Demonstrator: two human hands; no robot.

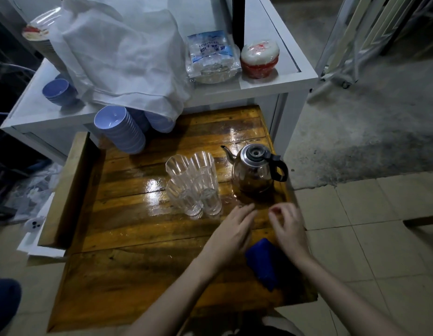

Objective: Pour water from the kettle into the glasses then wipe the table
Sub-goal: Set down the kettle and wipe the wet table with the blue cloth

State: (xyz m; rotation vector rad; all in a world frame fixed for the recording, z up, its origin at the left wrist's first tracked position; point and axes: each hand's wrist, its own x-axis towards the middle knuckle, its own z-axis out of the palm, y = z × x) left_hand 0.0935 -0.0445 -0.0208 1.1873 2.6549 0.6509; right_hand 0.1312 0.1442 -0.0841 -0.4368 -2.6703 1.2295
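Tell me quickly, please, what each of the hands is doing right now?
Left hand: open, holding nothing, over the table.
Right hand: fingers loosely curled, empty, above the blue cloth.

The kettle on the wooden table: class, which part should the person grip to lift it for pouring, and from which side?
Probably the black loop handle of the kettle, approached from the right by the right hand. The spout points left toward the glasses.

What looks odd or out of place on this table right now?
The stack of bowls lies tipped on its side at the table's far edge, partly under the white cloth. The wood shines wet around the glasses and kettle.
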